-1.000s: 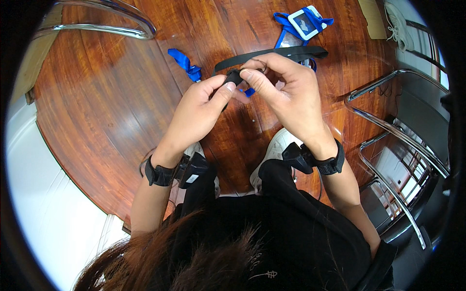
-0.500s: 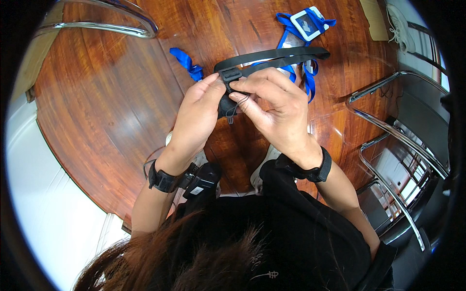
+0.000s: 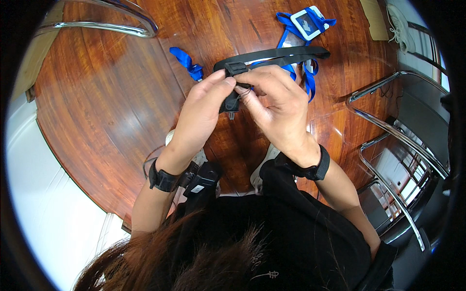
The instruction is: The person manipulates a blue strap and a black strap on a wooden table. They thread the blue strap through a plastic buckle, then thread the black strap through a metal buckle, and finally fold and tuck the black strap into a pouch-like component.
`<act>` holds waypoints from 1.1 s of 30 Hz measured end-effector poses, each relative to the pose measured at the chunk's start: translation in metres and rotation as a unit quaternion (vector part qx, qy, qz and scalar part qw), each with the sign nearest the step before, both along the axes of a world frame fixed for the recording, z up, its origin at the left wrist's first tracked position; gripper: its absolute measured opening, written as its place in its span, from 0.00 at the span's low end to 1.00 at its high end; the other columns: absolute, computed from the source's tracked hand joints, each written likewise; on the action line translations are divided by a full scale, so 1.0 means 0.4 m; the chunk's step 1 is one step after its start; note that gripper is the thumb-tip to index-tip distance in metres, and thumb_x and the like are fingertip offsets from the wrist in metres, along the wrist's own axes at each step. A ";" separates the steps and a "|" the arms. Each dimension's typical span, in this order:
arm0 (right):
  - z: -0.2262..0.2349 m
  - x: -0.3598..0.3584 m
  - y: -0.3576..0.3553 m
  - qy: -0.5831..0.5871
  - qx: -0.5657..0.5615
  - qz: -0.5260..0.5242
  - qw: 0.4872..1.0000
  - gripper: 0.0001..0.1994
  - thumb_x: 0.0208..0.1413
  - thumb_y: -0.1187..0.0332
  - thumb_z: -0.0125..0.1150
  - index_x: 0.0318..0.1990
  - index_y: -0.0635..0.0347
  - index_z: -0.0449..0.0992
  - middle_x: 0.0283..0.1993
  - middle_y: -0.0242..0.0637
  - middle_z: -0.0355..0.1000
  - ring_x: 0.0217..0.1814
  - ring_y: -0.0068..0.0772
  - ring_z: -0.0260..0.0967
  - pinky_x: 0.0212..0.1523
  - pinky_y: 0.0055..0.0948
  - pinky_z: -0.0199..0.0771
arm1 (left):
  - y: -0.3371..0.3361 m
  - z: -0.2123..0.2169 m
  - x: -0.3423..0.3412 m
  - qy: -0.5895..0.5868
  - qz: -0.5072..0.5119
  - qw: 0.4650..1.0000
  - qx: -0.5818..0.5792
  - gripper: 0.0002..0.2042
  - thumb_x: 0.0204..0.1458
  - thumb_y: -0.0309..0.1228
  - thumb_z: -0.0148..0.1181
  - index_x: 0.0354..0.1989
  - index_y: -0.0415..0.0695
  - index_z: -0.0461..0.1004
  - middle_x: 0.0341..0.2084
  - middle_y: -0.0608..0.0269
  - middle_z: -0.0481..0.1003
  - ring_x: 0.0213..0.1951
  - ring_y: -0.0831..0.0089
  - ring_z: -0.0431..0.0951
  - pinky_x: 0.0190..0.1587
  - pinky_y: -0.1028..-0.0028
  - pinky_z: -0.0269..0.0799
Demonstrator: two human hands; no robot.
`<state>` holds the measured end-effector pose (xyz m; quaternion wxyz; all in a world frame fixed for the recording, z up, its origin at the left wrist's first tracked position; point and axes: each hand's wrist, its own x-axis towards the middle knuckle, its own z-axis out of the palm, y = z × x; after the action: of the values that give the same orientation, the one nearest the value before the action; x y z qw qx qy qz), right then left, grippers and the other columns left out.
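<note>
- Head view: black rectangular plastic buckle (image 3: pixel 236 68) at the left hand's (image 3: pixel 196 111) fingertips; thumb and fingers pinch black material just below it.
- Right hand (image 3: pixel 283 111): thumb and forefinger pinch thin dark cord (image 3: pixel 245 91).
- Flat black fabric strap (image 3: pixel 303 51) beyond, near blue ribbon lanyard (image 3: pixel 310 86).

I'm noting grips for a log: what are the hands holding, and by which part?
The left hand and right hand pinch a black strap by the part just below its buckle in the picture; exact contact is hidden.
</note>
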<state>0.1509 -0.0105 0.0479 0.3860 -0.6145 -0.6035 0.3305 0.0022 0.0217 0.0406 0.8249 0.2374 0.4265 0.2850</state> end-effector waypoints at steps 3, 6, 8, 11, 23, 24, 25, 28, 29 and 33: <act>-0.002 0.005 0.003 -0.002 0.013 0.005 1.000 0.10 0.45 0.81 0.60 0.37 0.62 0.77 0.35 0.40 0.72 0.34 0.41 0.73 0.32 0.29 0.73 | -0.009 0.000 0.007 0.015 -0.007 1.000 0.020 0.12 0.62 0.32 0.46 0.47 0.38 0.72 0.35 0.73 0.72 0.38 0.86 0.69 0.43 0.83 0.66; -0.007 0.009 0.009 0.009 0.019 0.014 1.000 0.10 0.45 0.81 0.59 0.37 0.62 0.77 0.36 0.40 0.72 0.34 0.38 0.73 0.32 0.29 0.73 | -0.005 -0.003 0.003 0.023 -0.017 0.999 0.018 0.12 0.62 0.32 0.47 0.46 0.38 0.72 0.36 0.72 0.73 0.38 0.85 0.71 0.43 0.82 0.67; -0.007 0.011 0.010 0.035 0.006 0.014 0.999 0.09 0.46 0.81 0.59 0.37 0.63 0.77 0.36 0.40 0.72 0.34 0.35 0.74 0.33 0.28 0.73 | 0.000 -0.004 -0.004 0.017 -0.027 0.999 0.012 0.13 0.62 0.31 0.46 0.47 0.37 0.72 0.36 0.70 0.74 0.38 0.83 0.73 0.43 0.81 0.69; -0.002 0.014 0.008 0.083 -0.037 0.003 0.996 0.08 0.48 0.80 0.58 0.37 0.64 0.77 0.36 0.39 0.72 0.33 0.29 0.74 0.33 0.27 0.73 | 0.004 -0.005 -0.007 0.022 -0.059 0.998 0.012 0.14 0.63 0.29 0.43 0.51 0.33 0.67 0.43 0.58 0.74 0.43 0.75 0.76 0.50 0.73 0.72; -0.004 0.027 0.022 0.191 -0.139 0.006 0.972 0.06 0.54 0.74 0.60 0.38 0.67 0.75 0.30 0.34 0.73 0.26 0.20 0.69 0.29 0.19 0.70 | 0.018 0.011 -0.017 0.060 -0.100 0.993 0.028 0.14 0.60 0.28 0.44 0.48 0.31 0.69 0.39 0.52 0.76 0.38 0.70 0.79 0.47 0.72 0.74; -0.003 0.026 0.020 0.233 -0.169 -0.006 0.958 0.07 0.56 0.73 0.59 0.38 0.68 0.75 0.29 0.34 0.73 0.25 0.19 0.69 0.29 0.19 0.69 | 0.020 0.010 -0.020 0.058 -0.112 0.992 0.027 0.14 0.60 0.28 0.44 0.48 0.31 0.69 0.38 0.52 0.76 0.38 0.70 0.79 0.48 0.73 0.73; -0.002 0.026 0.019 0.280 -0.196 -0.015 0.940 0.07 0.57 0.72 0.58 0.38 0.69 0.75 0.28 0.34 0.73 0.25 0.19 0.69 0.29 0.19 0.69 | 0.021 0.008 -0.023 0.055 -0.124 0.990 0.030 0.14 0.59 0.28 0.44 0.47 0.31 0.70 0.38 0.53 0.77 0.38 0.70 0.79 0.48 0.73 0.73; -0.003 0.026 0.021 0.311 -0.234 -0.027 0.921 0.08 0.59 0.71 0.56 0.37 0.70 0.74 0.26 0.34 0.73 0.24 0.19 0.70 0.28 0.18 0.69 | 0.021 0.002 -0.024 0.060 -0.136 0.988 0.033 0.14 0.60 0.29 0.44 0.47 0.32 0.70 0.37 0.54 0.77 0.39 0.71 0.78 0.49 0.74 0.71; -0.005 0.026 0.022 0.306 -0.234 -0.028 0.922 0.08 0.59 0.71 0.56 0.36 0.70 0.74 0.26 0.34 0.73 0.25 0.19 0.70 0.28 0.18 0.69 | 0.020 0.000 -0.024 0.064 -0.137 0.988 0.033 0.14 0.60 0.29 0.44 0.46 0.32 0.71 0.37 0.54 0.77 0.39 0.72 0.78 0.49 0.75 0.71; -0.014 0.021 0.020 0.276 -0.209 -0.044 0.937 0.08 0.59 0.70 0.55 0.36 0.69 0.75 0.27 0.34 0.73 0.26 0.20 0.71 0.29 0.18 0.70 | 0.010 -0.002 -0.016 0.085 -0.105 0.991 0.020 0.13 0.60 0.31 0.48 0.46 0.33 0.72 0.35 0.58 0.77 0.39 0.76 0.77 0.47 0.77 0.71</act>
<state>0.1593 -0.0026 0.0424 0.4141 -0.5919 -0.3630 0.5886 -0.0042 0.0258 0.0396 0.8061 0.3210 0.4619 0.1840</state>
